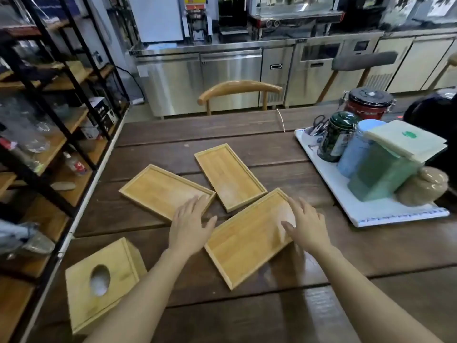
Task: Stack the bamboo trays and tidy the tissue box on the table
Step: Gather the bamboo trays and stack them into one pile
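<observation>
Three shallow bamboo trays lie apart on the dark wooden table [371, 256]: a left tray [158, 189], a far tray [230, 177] and a near tray [244, 241], each at a different angle. My left hand [190, 226] hovers open between the left and near trays, its fingers over the left tray's near corner. Over the near tray's right end is my right hand [306, 224], open, fingers spread, thumb inside the tray. A bamboo tissue box [103, 283] with an oval hole sits at the near left, white tissue showing inside.
A white tray [371, 214] at the right carries several jars, a green canister and a clay pot. A wooden chair [239, 87] stands behind the table. Open shelving [61, 144] runs along the left, close to the table's edge. Steel counters line the back.
</observation>
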